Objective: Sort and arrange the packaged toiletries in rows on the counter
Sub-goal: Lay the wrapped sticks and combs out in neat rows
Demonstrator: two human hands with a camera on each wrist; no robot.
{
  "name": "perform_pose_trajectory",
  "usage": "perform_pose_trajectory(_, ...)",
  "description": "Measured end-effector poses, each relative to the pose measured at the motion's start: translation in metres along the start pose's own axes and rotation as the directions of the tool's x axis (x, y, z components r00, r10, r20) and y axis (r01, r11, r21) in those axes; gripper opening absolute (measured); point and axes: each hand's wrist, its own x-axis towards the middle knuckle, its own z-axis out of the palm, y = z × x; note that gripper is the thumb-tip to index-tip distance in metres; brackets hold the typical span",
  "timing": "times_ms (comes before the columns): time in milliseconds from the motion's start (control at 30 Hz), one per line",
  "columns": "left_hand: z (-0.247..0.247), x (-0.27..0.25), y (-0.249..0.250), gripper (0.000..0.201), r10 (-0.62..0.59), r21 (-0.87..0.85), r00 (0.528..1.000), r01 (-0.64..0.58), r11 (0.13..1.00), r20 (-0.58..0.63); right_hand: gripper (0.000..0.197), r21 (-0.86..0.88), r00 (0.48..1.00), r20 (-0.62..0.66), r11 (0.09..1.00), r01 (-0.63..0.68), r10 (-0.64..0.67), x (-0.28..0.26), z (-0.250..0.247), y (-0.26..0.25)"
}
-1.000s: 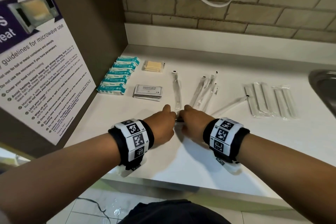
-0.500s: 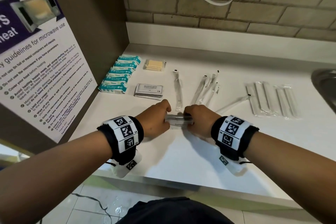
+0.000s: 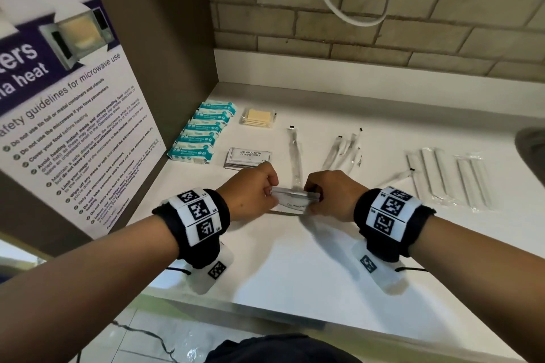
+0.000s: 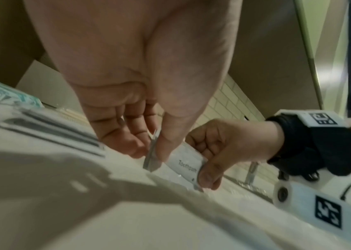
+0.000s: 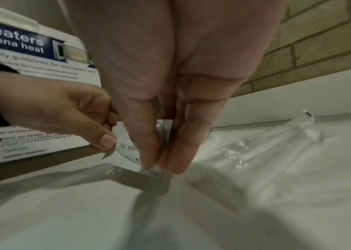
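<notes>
Pinched the toothpaste sachets (image 3: 295, 204) by the two short ends: left hand (image 3: 249, 196) on the left end, right hand (image 3: 331, 196) on the right end. Curled thumb and fingertips of each hand round its end, thumb on the near face and fingers behind, as shown in both wrist views. Seemed to grip a thin stack rather than a single sachet; could not count the pieces.

Found the stack just in front of the shampoo sachets (image 3: 249, 158) and a little to their right. Stood it on its long lower edge, printed face toward the body, touching the counter (image 3: 295, 274) or just above it; could not tell which. Ran its long axis left to right, square across the line of the lone toothbrush packet (image 3: 295, 153), which lay just right of the shampoo sachets and pointed away from the body. Saw that packet's near end just behind the held stack.

Judged the step in hand as squaring the sachets up before laying them down. Judged neither hand the nearer, each holding one end, so either could take the stack alone. Reckoned the coming move turned on that crosswise axis: tipped flat as held, would lie in front of the shampoo sachets and slightly right, with its length running left to right.
</notes>
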Motion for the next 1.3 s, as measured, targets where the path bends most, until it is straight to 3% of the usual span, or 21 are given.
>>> perform_pose_trajectory(233, -0.054, 0.03, 0.004, 0.031, -0.089, -0.1, 0.994, 0.082, 0.992, -0.069, 0.033, 0.157, 0.998, -0.067, 0.987, 0.016, -0.005, 0.037, -0.045, -0.015)
perform_pose_trajectory(533, -0.1, 0.089, -0.016, 0.031, -0.253, -0.224, 0.959, 0.221, 0.949, -0.126, 0.031, 0.437, 0.996, 0.015, 0.896, -0.081, 0.083, 0.125, -0.075, -0.031)
perform_pose_trajectory(767, -0.11, 0.13, -0.039, 0.021, -0.378, -0.058, 0.925, 0.376, 0.925, -0.027, 0.032, 0.443, 0.978, 0.135, 0.873, -0.205, 0.161, 0.179, -0.059, -0.036)
perform_pose_trajectory(900, -0.107, 0.144, -0.046, 0.023, -0.441, -0.079, 0.896, 0.444, 0.893, 0.05, 0.039, 0.414, 0.964, 0.183, 0.874, -0.253, 0.193, 0.198, -0.05, -0.032)
perform_pose_trajectory(1300, -0.1, 0.16, -0.057, 0.021, -0.448, -0.076, 0.888, 0.456, 0.887, 0.101, 0.037, 0.34, 0.966, 0.168, 0.908, -0.243, 0.195, 0.206, -0.038, -0.021)
